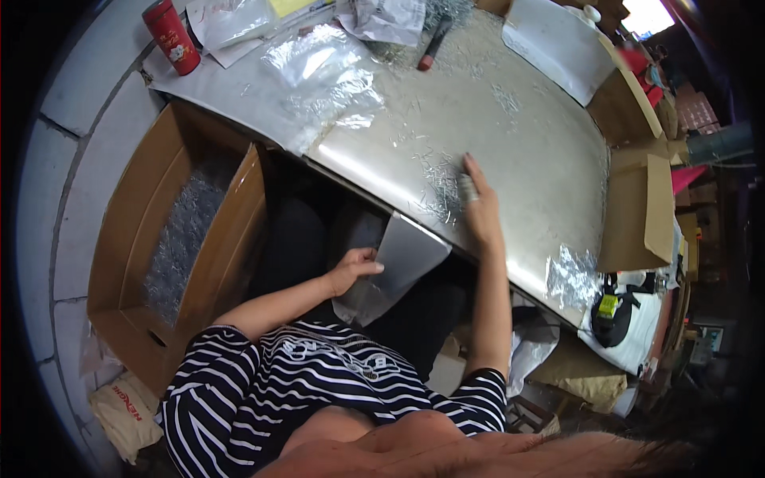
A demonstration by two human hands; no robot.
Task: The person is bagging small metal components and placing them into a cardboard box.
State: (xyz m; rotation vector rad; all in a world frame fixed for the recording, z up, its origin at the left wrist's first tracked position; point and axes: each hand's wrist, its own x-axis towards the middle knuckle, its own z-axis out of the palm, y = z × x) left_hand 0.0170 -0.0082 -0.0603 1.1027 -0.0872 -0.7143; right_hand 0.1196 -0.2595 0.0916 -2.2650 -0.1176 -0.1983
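My left hand point(355, 272) grips a clear plastic bag point(408, 259) between thumb and fingers, just below the table's front edge. The bag's upper edge reaches that edge of the metal-topped table point(526, 151). On the tabletop my right hand point(481, 209) rests with its fingers stretched out, holding nothing. Something pale is wrapped round one of its fingers. Beside it, toward the left, lies a loose pile of small thin metal pieces point(438, 187), too small to name exactly. More such pieces point(505, 99) are scattered farther back.
An open cardboard box point(231, 231) at left holds many shiny small pieces. Clear plastic bags point(319, 64), a red can point(172, 38) and a dark-handled tool point(434, 44) lie at the back. Cardboard point(637, 211) borders the right side; another plastic bag point(572, 276) lies near the front right corner.
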